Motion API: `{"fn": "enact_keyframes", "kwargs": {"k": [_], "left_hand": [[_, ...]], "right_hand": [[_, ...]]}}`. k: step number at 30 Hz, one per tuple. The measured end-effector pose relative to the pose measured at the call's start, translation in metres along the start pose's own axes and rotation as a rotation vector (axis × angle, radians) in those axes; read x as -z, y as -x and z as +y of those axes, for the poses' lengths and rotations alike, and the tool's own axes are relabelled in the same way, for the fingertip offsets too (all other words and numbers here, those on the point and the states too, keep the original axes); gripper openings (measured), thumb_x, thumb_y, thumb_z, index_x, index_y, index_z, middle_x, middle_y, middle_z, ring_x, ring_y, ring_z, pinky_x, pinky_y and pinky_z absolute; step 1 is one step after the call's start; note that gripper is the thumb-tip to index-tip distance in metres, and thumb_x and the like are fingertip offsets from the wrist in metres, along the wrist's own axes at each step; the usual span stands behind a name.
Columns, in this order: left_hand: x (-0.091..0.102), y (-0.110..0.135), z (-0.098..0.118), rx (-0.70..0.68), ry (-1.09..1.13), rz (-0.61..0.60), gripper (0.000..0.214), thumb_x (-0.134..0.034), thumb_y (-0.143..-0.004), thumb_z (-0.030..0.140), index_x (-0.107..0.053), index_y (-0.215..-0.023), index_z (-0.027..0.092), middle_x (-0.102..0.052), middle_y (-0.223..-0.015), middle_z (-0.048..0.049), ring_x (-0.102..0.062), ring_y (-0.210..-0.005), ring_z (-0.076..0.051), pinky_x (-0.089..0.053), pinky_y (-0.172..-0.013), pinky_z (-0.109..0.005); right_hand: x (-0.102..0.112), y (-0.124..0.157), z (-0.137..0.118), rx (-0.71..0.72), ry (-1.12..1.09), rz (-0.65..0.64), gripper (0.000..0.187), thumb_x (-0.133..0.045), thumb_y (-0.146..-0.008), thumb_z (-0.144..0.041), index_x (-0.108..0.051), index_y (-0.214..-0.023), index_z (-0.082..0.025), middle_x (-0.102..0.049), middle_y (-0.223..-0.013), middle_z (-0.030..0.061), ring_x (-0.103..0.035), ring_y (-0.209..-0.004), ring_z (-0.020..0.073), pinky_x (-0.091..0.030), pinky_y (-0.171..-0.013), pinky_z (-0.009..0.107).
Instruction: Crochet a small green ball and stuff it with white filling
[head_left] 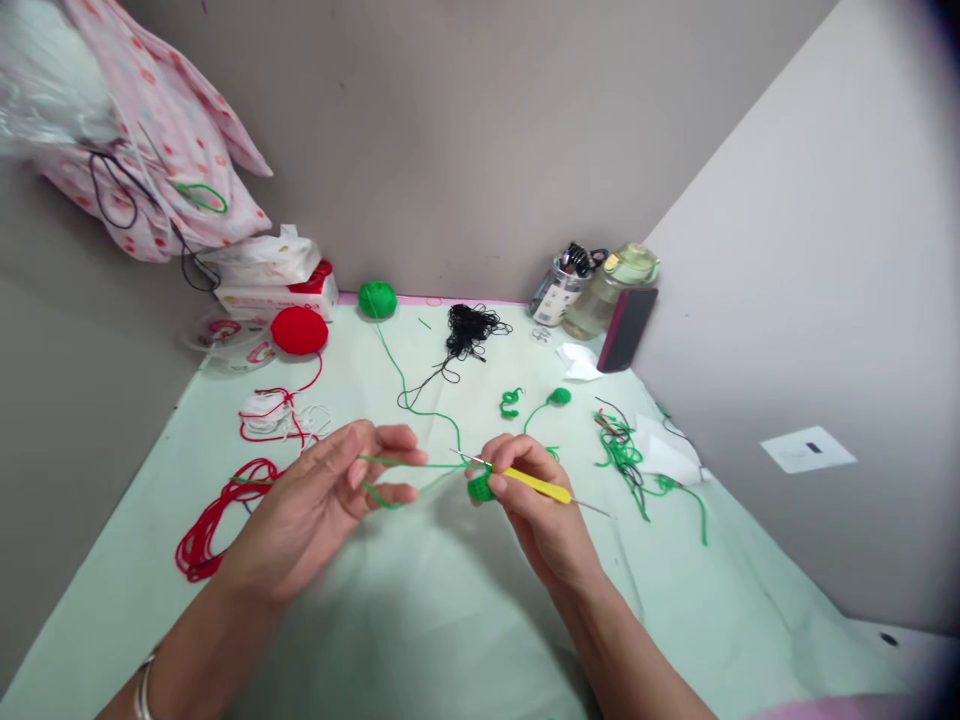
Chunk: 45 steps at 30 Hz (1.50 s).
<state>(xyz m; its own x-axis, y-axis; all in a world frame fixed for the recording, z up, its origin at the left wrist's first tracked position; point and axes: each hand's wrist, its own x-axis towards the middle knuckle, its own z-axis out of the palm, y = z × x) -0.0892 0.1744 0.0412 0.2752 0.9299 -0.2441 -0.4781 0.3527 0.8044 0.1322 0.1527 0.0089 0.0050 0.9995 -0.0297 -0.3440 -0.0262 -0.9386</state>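
Note:
Green yarn (442,466) loops around the fingers of my left hand (315,510), which keeps it stretched toward the right. My right hand (544,515) pinches a crochet hook with a yellow handle (540,485) and a small green crocheted piece (481,488) together. The metal tip of the hook points left, just above the piece, where the strand meets it. From there the yarn trails back across the table to a green yarn ball (377,299). Part of the crocheted piece is hidden behind my right fingers.
Red yarn ball (300,330), red skein (206,530) and white yarn (270,412) lie left. Black yarn (471,330) is tangled at the back. Right are a small green crocheted ball (559,397), yarn scraps (621,450), a propped phone (628,330), a bottle (600,300) and a pen holder (556,292).

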Motion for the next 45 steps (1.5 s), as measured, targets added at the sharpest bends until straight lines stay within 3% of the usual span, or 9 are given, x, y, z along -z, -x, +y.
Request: {"fn": "enact_keyframes", "kwargs": {"k": [3, 6, 9, 12, 17, 22, 26, 38, 45], "left_hand": [[-0.018, 0.008, 0.005, 0.028, 0.137, -0.056, 0.047, -0.074, -0.09, 0.044, -0.049, -0.058, 0.022, -0.034, -0.052, 0.004, -0.057, -0.062, -0.017, -0.063, -0.074, -0.038], [-0.034, 0.009, 0.012, -0.116, 0.162, 0.055, 0.038, -0.055, -0.102, 0.047, -0.061, -0.071, 0.026, -0.023, -0.051, 0.0072, -0.041, -0.048, -0.013, -0.062, -0.091, -0.047], [-0.038, 0.001, 0.011, -0.418, 0.051, 0.136, 0.028, -0.051, -0.103, 0.048, -0.073, -0.099, 0.032, -0.047, -0.061, 0.0045, -0.064, -0.072, -0.019, -0.049, -0.112, -0.054], [-0.028, -0.013, -0.004, -0.86, -0.459, 0.058, 0.019, -0.067, -0.094, 0.037, -0.075, -0.08, 0.029, -0.074, -0.095, -0.0021, -0.064, -0.124, -0.03, -0.024, -0.128, -0.054], [-0.009, -0.026, -0.039, -0.808, -1.06, -0.078, 0.008, -0.075, -0.087, 0.024, -0.081, -0.09, 0.029, -0.074, -0.131, -0.0072, -0.038, -0.152, -0.038, 0.001, -0.129, -0.059], [-0.018, -0.015, -0.057, -0.497, -0.758, -0.047, 0.033, -0.073, -0.092, 0.031, -0.07, -0.125, 0.03, -0.069, -0.127, -0.0083, -0.061, -0.126, -0.031, -0.044, -0.113, -0.049], [-0.027, -0.008, -0.065, -0.318, -0.577, 0.002, 0.05, -0.077, -0.09, 0.031, -0.061, -0.137, 0.032, -0.07, -0.113, -0.0039, -0.066, -0.11, -0.023, -0.051, -0.104, -0.04], [-0.03, -0.006, -0.074, -0.485, -0.577, 0.039, 0.06, -0.075, -0.089, 0.019, -0.056, -0.143, 0.036, -0.068, -0.106, 0.0013, -0.069, -0.101, -0.017, -0.057, -0.097, -0.032], [-0.028, -0.002, -0.064, -0.433, -0.642, 0.05, 0.069, -0.077, -0.086, 0.018, -0.05, -0.147, 0.035, -0.069, -0.102, 0.0022, -0.064, -0.108, -0.019, -0.041, -0.115, -0.04]], "right_hand": [[-0.002, 0.005, 0.002, 0.078, 0.086, -0.023, 0.018, -0.083, -0.08, -0.029, -0.066, -0.079, -0.023, -0.063, -0.088, 0.0012, -0.059, -0.08, 0.0166, -0.049, -0.069, 0.03], [-0.004, 0.01, 0.003, 0.143, 0.16, -0.026, 0.015, -0.08, -0.084, -0.027, -0.066, -0.08, -0.024, -0.063, -0.09, 0.0023, -0.061, -0.086, 0.0188, -0.05, -0.074, 0.032], [-0.004, 0.013, 0.002, 0.164, 0.136, 0.006, 0.016, -0.08, -0.084, -0.028, -0.065, -0.082, -0.024, -0.061, -0.092, 0.0025, -0.062, -0.087, 0.0199, -0.052, -0.073, 0.033], [-0.003, 0.013, 0.001, 0.154, 0.08, 0.043, 0.017, -0.081, -0.085, -0.03, -0.065, -0.084, -0.024, -0.059, -0.092, 0.0018, -0.059, -0.083, 0.0182, -0.051, -0.07, 0.032], [-0.005, 0.013, -0.001, 0.199, 0.152, 0.087, 0.015, -0.079, -0.088, -0.029, -0.064, -0.086, -0.024, -0.059, -0.094, 0.0019, -0.059, -0.088, 0.0181, -0.05, -0.074, 0.031], [-0.012, 0.015, -0.002, 0.275, 0.293, 0.157, 0.01, -0.074, -0.092, -0.028, -0.066, -0.087, -0.025, -0.06, -0.095, 0.0026, -0.062, -0.093, 0.0184, -0.051, -0.079, 0.031], [-0.017, 0.014, 0.001, 0.299, 0.318, 0.172, 0.009, -0.075, -0.091, -0.027, -0.068, -0.086, -0.024, -0.063, -0.091, 0.0024, -0.063, -0.086, 0.0172, -0.053, -0.074, 0.029], [-0.02, 0.016, 0.006, 0.397, 0.353, 0.164, 0.007, -0.075, -0.091, -0.021, -0.071, -0.091, -0.027, -0.067, -0.091, 0.0011, -0.066, -0.09, 0.016, -0.054, -0.073, 0.025], [-0.008, 0.016, 0.001, 0.422, 0.363, 0.101, 0.014, -0.071, -0.095, -0.019, -0.073, -0.104, -0.03, -0.071, -0.097, 0.0021, -0.069, -0.09, 0.0164, -0.058, -0.078, 0.029]]}}
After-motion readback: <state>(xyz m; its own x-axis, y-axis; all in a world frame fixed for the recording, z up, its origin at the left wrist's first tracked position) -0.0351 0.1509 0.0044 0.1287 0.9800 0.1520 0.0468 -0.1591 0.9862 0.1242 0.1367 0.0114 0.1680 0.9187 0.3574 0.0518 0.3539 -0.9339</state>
